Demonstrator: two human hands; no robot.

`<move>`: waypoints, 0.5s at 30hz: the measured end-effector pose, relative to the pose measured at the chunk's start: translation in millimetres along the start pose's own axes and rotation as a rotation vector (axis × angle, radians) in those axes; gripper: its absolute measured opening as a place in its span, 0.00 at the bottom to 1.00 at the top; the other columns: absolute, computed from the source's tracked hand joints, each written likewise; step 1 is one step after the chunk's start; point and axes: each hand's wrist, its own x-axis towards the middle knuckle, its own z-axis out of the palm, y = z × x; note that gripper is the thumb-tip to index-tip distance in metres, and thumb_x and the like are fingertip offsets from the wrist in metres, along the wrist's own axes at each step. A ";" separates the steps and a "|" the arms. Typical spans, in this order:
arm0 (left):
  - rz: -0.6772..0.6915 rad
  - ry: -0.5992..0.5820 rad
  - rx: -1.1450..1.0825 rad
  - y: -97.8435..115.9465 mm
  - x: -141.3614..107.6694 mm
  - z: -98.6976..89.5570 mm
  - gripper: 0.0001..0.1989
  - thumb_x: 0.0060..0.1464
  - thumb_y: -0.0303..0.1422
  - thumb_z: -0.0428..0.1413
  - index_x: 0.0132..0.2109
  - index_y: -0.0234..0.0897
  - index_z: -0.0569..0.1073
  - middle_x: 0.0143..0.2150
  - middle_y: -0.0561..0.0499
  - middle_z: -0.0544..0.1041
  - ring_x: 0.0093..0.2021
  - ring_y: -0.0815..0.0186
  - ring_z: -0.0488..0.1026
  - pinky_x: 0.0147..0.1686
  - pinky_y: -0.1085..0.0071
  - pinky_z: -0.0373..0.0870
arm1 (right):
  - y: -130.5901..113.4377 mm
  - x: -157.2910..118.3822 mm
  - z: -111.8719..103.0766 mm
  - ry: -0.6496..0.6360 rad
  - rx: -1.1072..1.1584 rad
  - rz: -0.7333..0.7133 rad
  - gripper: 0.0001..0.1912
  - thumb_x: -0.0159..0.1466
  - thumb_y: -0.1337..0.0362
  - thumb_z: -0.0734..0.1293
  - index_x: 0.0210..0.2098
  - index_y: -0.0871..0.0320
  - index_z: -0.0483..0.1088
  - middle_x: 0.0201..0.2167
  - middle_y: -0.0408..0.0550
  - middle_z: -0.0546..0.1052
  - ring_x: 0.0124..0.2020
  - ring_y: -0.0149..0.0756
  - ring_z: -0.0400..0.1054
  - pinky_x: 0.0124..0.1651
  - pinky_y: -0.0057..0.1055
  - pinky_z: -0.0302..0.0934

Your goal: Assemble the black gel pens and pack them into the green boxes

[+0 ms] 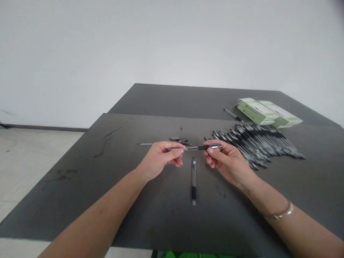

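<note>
A clear-barrelled pen with a black grip (197, 147) is held level above the table between my two hands. My left hand (165, 154) pinches its left end between thumb and fingers. At the other end, the capped one, my right hand (224, 157) pinches it the same way. Below the gap between my hands, another pen (194, 182) lies on the table, pointing toward me. Behind my left hand are several small dark pen parts (179, 139), partly hidden, and a thin refill-like stick (145, 144).
A long row of pens (268, 141) lies side by side on the right of the dark table (80, 200). Beyond it stand two green-and-white boxes (258, 111), with a single pen (233, 114) beside them. Dark marks (104, 143) streak the table's left side.
</note>
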 end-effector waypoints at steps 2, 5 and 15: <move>-0.002 -0.032 0.054 -2.2 0.0 0.0 0.13 0.48 0.34 0.65 0.40 0.31 0.79 0.22 0.52 0.76 0.22 0.71 0.73 0.25 0.75 0.73 | -0.7 0.3 -0.1 0.008 -0.014 -0.008 0.11 0.55 0.65 0.75 0.39 0.57 0.77 0.25 0.43 0.77 0.23 0.25 0.68 0.24 0.21 0.63; 0.013 -0.067 0.114 -3.7 0.7 -1.0 0.14 0.50 0.35 0.64 0.43 0.32 0.77 0.22 0.54 0.75 0.22 0.71 0.71 0.24 0.74 0.72 | -7.0 1.9 -4.5 0.072 -0.023 -0.055 0.09 0.56 0.63 0.74 0.37 0.57 0.77 0.24 0.43 0.75 0.22 0.26 0.66 0.23 0.21 0.61; 0.168 -0.159 0.744 -0.4 -5.8 8.0 0.08 0.57 0.30 0.55 0.40 0.34 0.78 0.31 0.51 0.76 0.29 0.71 0.71 0.29 0.74 0.67 | -23.0 7.4 -27.4 0.291 -0.266 -0.134 0.12 0.60 0.55 0.70 0.31 0.58 0.69 0.20 0.40 0.70 0.16 0.24 0.59 0.14 0.21 0.50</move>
